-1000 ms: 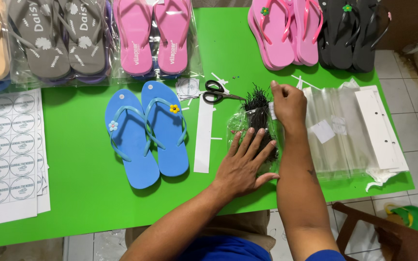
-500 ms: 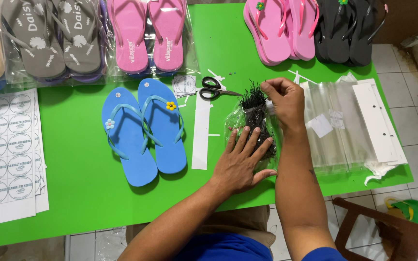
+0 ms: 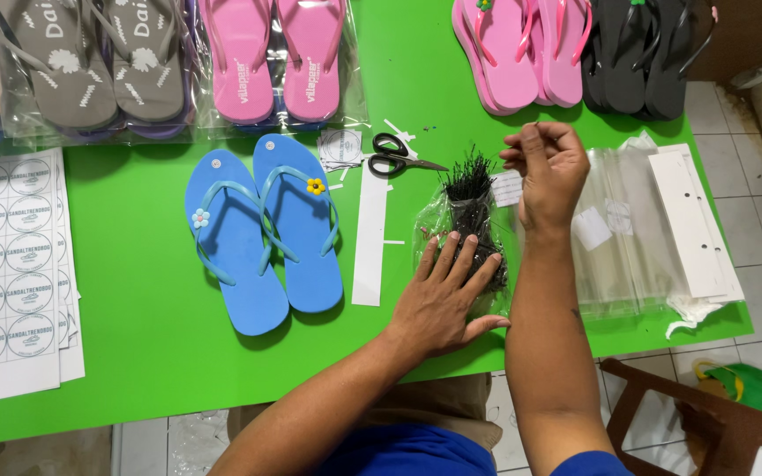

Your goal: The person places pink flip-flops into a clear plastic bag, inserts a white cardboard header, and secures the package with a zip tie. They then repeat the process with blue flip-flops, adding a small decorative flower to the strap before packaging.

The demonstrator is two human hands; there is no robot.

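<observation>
The left hand (image 3: 444, 298) lies flat, fingers spread, pressing down on a clear plastic bag of thin black fasteners (image 3: 469, 225) near the front edge of the green tabletop (image 3: 134, 353), right of its middle. The right hand (image 3: 549, 167) is lifted just beyond the bag's bristling open end, thumb and forefinger pinched together; whether they hold one of the fasteners I cannot tell, it is too fine to see. Just left of the bag lies a white paper strip (image 3: 370, 238), and beyond that a pair of blue flip-flops (image 3: 262, 234) side by side. Black scissors (image 3: 396, 155) rest toward the far edge. A stack of clear bags with white header cards (image 3: 654, 229) sits at the right edge, and round sticker sheets (image 3: 6, 264) at the left edge.
</observation>
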